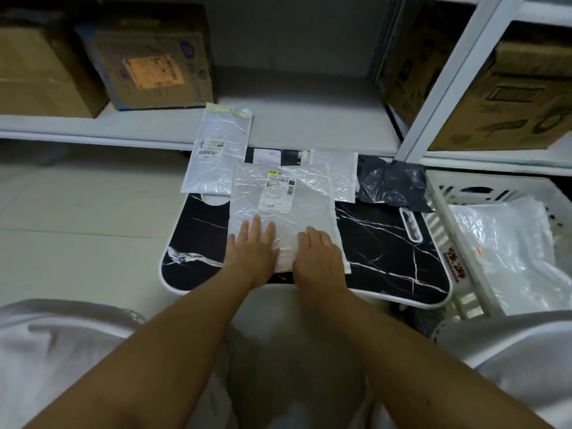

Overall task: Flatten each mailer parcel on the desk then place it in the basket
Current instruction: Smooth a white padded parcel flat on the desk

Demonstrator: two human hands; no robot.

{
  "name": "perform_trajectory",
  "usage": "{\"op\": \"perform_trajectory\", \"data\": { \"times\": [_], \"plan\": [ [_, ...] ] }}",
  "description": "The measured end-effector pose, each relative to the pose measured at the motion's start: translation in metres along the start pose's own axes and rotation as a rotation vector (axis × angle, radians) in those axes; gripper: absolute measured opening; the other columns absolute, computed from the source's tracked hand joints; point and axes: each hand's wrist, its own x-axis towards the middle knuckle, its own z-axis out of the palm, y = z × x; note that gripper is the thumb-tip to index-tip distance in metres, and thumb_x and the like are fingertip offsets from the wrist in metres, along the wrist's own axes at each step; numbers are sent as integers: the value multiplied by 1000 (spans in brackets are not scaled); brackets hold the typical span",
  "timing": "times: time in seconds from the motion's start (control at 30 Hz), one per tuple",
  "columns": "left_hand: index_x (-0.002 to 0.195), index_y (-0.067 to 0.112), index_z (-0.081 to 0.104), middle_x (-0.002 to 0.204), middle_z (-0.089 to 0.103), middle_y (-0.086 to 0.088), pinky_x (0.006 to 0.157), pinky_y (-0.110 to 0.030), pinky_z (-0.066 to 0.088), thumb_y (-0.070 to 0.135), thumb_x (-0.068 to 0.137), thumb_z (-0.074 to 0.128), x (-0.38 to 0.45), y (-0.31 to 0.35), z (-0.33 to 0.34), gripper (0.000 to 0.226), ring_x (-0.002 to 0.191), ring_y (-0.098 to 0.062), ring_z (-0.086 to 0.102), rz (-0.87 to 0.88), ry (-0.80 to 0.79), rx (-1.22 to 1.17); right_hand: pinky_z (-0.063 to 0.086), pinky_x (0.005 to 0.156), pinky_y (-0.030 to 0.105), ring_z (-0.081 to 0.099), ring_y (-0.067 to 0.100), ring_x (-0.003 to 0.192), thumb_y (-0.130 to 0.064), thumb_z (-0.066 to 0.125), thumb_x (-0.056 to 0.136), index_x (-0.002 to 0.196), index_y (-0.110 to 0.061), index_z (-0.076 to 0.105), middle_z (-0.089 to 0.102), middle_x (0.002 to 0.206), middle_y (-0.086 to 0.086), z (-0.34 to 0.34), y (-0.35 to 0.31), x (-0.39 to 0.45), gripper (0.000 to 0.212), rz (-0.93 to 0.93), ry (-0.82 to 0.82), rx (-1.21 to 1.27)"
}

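My left hand (252, 246) and right hand (318, 255) press flat, fingers straight, on the near end of a white bubble mailer (280, 212) lying mid-bench (387, 243). Its shipping label (277, 188) is too blurred to read. At 12 o'clock, more white mailers (216, 150) overlap it, their edges partly hidden; a dark poly mailer (391, 184) sits crumpled at 1 o'clock. At 3 o'clock the white basket (442, 218), cut off by the frame, holds flattened parcels (507, 258). Bare marble-patterned surface lies on either side of my hands.
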Motion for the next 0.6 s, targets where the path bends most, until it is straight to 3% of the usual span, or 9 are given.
{"op": "perform_trajectory", "data": {
  "times": [0.07,0.1,0.17,0.33,0.43,0.6],
  "plan": [
    [152,23,-10,159,-15,-10,118,-52,8,47,101,16,-2,5,2,62,147,-30,-9,2,35,17,32,108,49,29,30,142,-24,40,96,144,-13,39,30,155,10,1,10,3,49,15,-93,-16],
    [151,24,-12,159,-17,-10,118,-52,6,47,101,15,-3,6,4,61,147,-29,-12,15,58,21,20,115,50,12,26,148,-32,34,100,151,-18,24,14,161,6,4,14,2,53,5,-148,-12],
    [152,26,-11,159,-19,-8,118,-53,3,46,102,14,-5,10,11,59,146,-28,-15,66,91,18,8,118,50,-5,23,149,-41,22,103,154,-28,8,-3,162,2,13,21,-4,55,-19,-225,-4],
    [146,35,-22,158,-24,0,116,-52,-5,48,99,6,-14,17,45,56,145,-25,-21,86,41,-34,1,117,55,-18,25,147,-52,-1,94,152,-37,-8,-17,160,0,39,27,-14,60,-27,-341,-49],
    [145,34,-28,154,-32,1,117,-52,-7,49,93,-3,-17,17,53,59,143,-24,-26,72,12,-17,5,116,56,-11,25,148,-51,3,92,153,-36,-2,-9,162,2,45,28,-16,62,-34,-295,-73],
    [143,33,-29,152,-35,0,117,-53,-7,48,97,-4,-15,18,53,55,143,-26,-26,68,3,-18,32,104,60,32,31,142,-46,29,93,144,-30,34,35,153,8,48,24,-16,53,10,-180,-49]
  ]
}}
